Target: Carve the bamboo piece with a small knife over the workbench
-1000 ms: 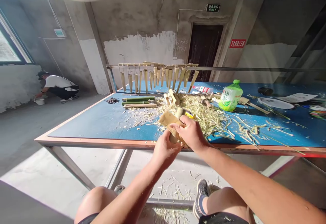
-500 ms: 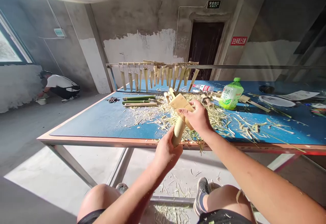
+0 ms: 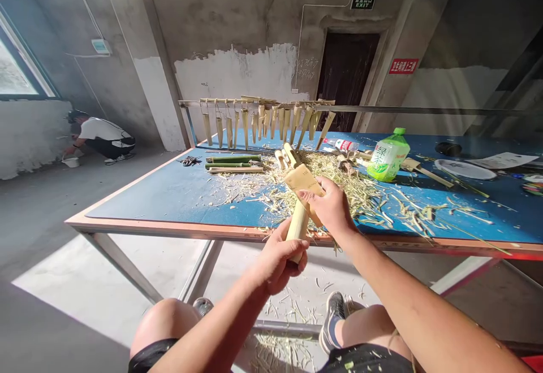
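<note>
- Both hands work one bamboo piece point(image 3: 298, 223) just above the desk point(image 3: 148, 206): left hand point(image 3: 278, 263) curled around its tube, right hand point(image 3: 333, 209) pinching its flat, shaved end.
- Many shaped pieces point(image 3: 263, 121) hang finished-looking from a metal rail point(image 3: 382, 109).
- Three bamboo lengths point(image 3: 233, 164) look unworked, beside a heap of shavings point(image 3: 339, 183).

Above the doorway, upper middle of the frame, a green sign point(image 3: 362, 2) reads 安全出口 EXIT. To its right, a red wall sign point(image 3: 403, 66) seems to read 卫生间请上三楼. The green bottle point(image 3: 388, 156) on the table shows 绿茶. Chalk marks point(image 3: 307, 68) beside the door are illegible.
</note>
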The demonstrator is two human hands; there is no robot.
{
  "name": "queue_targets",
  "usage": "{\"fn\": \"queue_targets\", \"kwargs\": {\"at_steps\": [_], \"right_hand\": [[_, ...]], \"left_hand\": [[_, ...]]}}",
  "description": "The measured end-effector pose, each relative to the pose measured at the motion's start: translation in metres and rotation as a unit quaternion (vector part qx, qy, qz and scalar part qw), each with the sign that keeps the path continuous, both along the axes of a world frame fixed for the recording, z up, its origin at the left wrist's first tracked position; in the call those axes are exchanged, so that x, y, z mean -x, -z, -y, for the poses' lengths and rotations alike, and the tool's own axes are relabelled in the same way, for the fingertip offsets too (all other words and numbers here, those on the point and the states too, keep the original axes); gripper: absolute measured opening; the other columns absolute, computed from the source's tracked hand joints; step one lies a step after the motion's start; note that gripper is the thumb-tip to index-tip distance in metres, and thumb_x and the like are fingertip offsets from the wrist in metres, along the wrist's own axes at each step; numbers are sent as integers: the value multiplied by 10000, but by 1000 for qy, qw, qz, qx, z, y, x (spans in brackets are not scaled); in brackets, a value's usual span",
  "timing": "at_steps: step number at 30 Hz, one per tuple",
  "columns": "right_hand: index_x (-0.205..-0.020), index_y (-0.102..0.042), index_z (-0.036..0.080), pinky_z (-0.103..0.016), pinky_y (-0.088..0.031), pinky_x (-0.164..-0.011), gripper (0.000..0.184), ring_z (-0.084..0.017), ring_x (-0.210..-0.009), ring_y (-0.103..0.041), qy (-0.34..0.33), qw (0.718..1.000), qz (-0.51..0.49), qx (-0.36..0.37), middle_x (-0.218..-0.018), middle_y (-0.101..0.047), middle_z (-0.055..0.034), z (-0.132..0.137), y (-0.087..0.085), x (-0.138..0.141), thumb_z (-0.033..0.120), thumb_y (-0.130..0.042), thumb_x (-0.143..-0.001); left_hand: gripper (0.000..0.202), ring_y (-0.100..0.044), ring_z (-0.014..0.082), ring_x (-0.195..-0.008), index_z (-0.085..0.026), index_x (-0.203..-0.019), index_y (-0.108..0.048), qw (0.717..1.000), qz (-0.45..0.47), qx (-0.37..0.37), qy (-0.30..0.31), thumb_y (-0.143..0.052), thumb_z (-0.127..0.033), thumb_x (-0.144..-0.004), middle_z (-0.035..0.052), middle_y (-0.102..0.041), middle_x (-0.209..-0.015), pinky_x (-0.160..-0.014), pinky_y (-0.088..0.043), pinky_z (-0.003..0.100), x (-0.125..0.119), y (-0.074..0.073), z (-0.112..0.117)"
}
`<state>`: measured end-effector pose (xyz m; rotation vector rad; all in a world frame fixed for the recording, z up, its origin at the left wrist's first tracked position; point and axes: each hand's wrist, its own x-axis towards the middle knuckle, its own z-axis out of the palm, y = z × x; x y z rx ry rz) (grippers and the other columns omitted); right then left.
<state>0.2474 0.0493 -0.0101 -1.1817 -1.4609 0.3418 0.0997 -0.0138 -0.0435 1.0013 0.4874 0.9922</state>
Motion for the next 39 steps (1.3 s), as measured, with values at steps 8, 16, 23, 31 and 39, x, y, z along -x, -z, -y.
{"fn": "queue_targets", "kwargs": {"at_steps": [8,16,23,31,39], "right_hand": [[-624,-450,230,-254,-281,-493,368,-125,-526,-403,89,987,125,-47,-576,-534,24,3,-7,-6,451,-707,-769],[-630,-450,225,-250,-282,-518,348,-119,-551,-376,38,989,138,-37,-582,-493,37,4,-12,-3,421,-692,-784],[-637,-453,223,-254,-288,-509,361,-113,-549,-370,-20,986,159,-42,-589,-497,38,3,-18,4,454,-684,-790],[-670,-491,216,-260,-297,-519,315,-116,-565,-421,11,988,126,-85,-622,-547,28,-26,-51,3,425,-689,-797],[-737,-569,221,-268,-274,-539,234,-138,-571,-459,83,976,172,-103,-659,-609,4,-77,-66,4,414,-674,-816]], "left_hand": [[610,-407,47,-400,-208,-1222,-478,998,-52,-11,-14,-627,-164,-632,-76,-491,-702,-362,-190,181,-2,-1,0],[637,-404,43,-403,-203,-1234,-475,995,-85,-15,-42,-628,-170,-617,-83,-496,-686,-371,-219,176,-2,-4,0],[538,-410,47,-404,-175,-1124,-496,988,-112,-53,-95,-611,-180,-599,-85,-493,-628,-382,-233,175,-2,-16,-13],[470,-406,25,-421,-179,-1055,-487,978,-122,-139,-96,-610,-179,-602,-83,-490,-681,-409,-297,179,-7,-45,-54],[436,-445,44,-441,-148,-1022,-508,941,-189,-274,-50,-629,-152,-603,-74,-508,-642,-425,-325,188,1,-64,-140]]}}
